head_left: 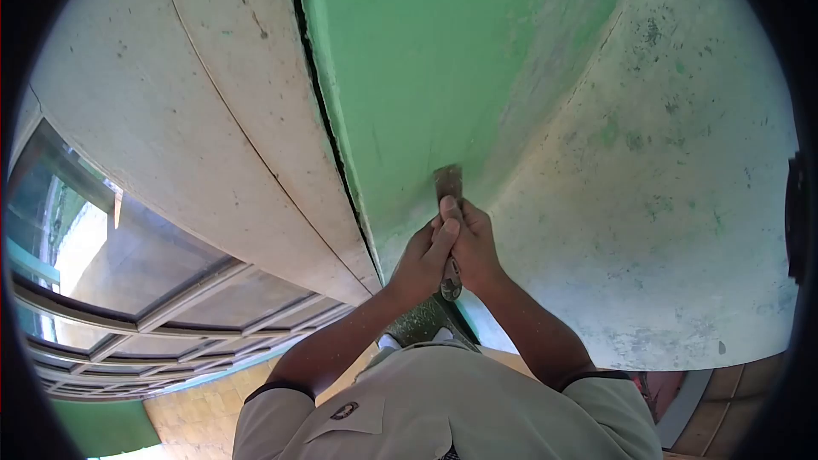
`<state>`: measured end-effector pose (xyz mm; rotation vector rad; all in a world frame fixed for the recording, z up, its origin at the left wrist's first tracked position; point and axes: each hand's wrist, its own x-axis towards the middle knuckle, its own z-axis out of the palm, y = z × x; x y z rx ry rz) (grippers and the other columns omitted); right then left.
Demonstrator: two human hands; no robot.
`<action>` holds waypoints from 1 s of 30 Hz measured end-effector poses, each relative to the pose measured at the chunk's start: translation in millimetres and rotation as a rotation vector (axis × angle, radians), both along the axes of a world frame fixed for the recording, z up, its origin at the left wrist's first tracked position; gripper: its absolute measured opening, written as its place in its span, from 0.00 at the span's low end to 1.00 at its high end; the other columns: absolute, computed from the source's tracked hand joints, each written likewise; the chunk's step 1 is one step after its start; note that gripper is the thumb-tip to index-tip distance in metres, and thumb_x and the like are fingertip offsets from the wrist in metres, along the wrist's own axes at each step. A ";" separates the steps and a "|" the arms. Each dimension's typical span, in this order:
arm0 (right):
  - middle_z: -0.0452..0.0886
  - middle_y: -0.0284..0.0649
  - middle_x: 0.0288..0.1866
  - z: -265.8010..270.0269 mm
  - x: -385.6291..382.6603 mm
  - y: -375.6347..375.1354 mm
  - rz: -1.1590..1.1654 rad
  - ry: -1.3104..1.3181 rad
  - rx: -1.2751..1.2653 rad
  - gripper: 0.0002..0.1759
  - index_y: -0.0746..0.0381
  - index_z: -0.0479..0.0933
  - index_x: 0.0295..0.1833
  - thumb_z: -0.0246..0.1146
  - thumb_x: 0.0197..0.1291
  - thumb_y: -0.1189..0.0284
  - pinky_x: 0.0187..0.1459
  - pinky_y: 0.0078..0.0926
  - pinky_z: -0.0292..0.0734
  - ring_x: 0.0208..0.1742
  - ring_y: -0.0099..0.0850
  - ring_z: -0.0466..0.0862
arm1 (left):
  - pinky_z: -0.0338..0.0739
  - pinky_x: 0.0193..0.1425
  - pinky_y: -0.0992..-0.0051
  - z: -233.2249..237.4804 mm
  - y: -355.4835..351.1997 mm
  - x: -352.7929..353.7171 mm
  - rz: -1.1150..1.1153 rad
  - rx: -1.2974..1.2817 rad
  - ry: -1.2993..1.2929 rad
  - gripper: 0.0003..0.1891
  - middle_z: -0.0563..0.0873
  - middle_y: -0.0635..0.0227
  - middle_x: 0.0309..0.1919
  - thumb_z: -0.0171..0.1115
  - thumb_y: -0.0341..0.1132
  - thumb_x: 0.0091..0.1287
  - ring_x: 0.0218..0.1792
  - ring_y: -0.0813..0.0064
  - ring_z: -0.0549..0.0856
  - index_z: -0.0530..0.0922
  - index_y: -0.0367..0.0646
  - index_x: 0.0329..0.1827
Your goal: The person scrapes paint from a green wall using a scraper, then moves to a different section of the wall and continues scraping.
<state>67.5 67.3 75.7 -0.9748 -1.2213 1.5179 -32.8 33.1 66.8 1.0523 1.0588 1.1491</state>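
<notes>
Both of my hands are wrapped round one scraper (448, 179), its flat blade resting against the green painted wall (417, 77). My left hand (423, 257) grips from the left, thumb pointing up along the tool. My right hand (473, 243) closes over the handle from the right, its thumb near the base of the blade. The rounded handle end, with a hole in it, sticks out below my hands. Most of the handle is hidden by my fingers. Greyish scuffed patches show in the green paint to the right of the blade.
A pale wall (665, 187) with worn green and dark specks adjoins on the right. A dark gap runs down the green surface's left edge beside a beige panel (230, 77). Framed window panes (196, 290) lie at lower left. A dark green speckled surface (422, 321) is below my hands.
</notes>
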 end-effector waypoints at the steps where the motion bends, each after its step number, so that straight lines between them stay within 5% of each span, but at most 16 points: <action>1: 0.71 0.28 0.24 -2.5 5.4 -6.4 -0.002 -0.005 -0.015 0.20 0.63 0.72 0.31 0.53 0.69 0.59 0.29 0.19 0.68 0.27 0.17 0.70 | 0.73 0.43 0.79 1.7 -5.6 3.8 -0.027 -0.039 -0.027 0.28 0.79 0.66 0.36 0.46 0.54 0.72 0.39 0.82 0.77 0.72 0.32 0.50; 8: 0.73 0.30 0.26 -60.9 26.5 -39.3 0.032 -0.099 -0.097 0.19 0.63 0.72 0.31 0.52 0.69 0.59 0.30 0.18 0.68 0.28 0.18 0.72 | 0.72 0.46 0.79 -72.8 -52.1 26.4 -0.027 -0.165 -0.025 0.27 0.79 0.63 0.38 0.44 0.53 0.72 0.41 0.79 0.78 0.71 0.32 0.53; 11: 0.73 0.30 0.24 -29.2 -1.4 -7.6 0.013 -0.169 0.117 0.19 0.63 0.72 0.32 0.52 0.69 0.59 0.29 0.18 0.68 0.26 0.19 0.72 | 0.72 0.45 0.80 -53.0 -15.0 10.2 0.187 0.049 0.028 0.27 0.79 0.64 0.37 0.43 0.53 0.73 0.39 0.80 0.78 0.71 0.33 0.51; 13: 0.73 0.29 0.23 24.9 -11.6 7.3 0.013 -0.094 0.186 0.19 0.63 0.72 0.32 0.53 0.69 0.59 0.28 0.18 0.68 0.26 0.18 0.72 | 0.72 0.48 0.78 25.8 3.1 -18.7 -0.057 -0.074 0.032 0.27 0.78 0.63 0.39 0.43 0.53 0.73 0.42 0.79 0.77 0.71 0.33 0.52; 16: 0.73 0.30 0.24 36.4 -1.5 0.5 0.025 -0.039 0.110 0.20 0.63 0.72 0.32 0.54 0.68 0.58 0.28 0.18 0.68 0.27 0.17 0.71 | 0.71 0.49 0.78 38.9 -3.4 -1.5 -0.039 0.028 -0.056 0.27 0.78 0.64 0.40 0.45 0.53 0.72 0.44 0.78 0.76 0.70 0.33 0.53; 24: 0.73 0.30 0.27 -58.2 20.1 -39.5 0.025 -0.057 -0.170 0.20 0.63 0.72 0.32 0.54 0.68 0.58 0.31 0.20 0.69 0.28 0.18 0.71 | 0.71 0.49 0.79 -78.2 -50.5 28.4 0.054 -0.076 -0.061 0.28 0.78 0.65 0.40 0.44 0.55 0.72 0.43 0.78 0.76 0.70 0.33 0.52; 27: 0.73 0.31 0.27 -33.8 2.8 -21.9 0.003 -0.147 -0.081 0.21 0.63 0.71 0.33 0.54 0.68 0.55 0.30 0.18 0.69 0.26 0.19 0.73 | 0.72 0.47 0.80 -7.7 -15.0 -9.5 -0.065 -0.335 -0.020 0.29 0.78 0.65 0.38 0.44 0.56 0.72 0.41 0.80 0.76 0.70 0.33 0.52; 30: 0.73 0.31 0.26 -19.3 -3.6 -9.2 0.072 0.074 -0.249 0.22 0.63 0.71 0.32 0.55 0.67 0.54 0.28 0.16 0.68 0.24 0.18 0.72 | 0.72 0.45 0.81 -6.5 -8.8 -14.6 -0.170 -0.355 0.027 0.28 0.78 0.66 0.37 0.45 0.55 0.72 0.39 0.81 0.77 0.70 0.33 0.52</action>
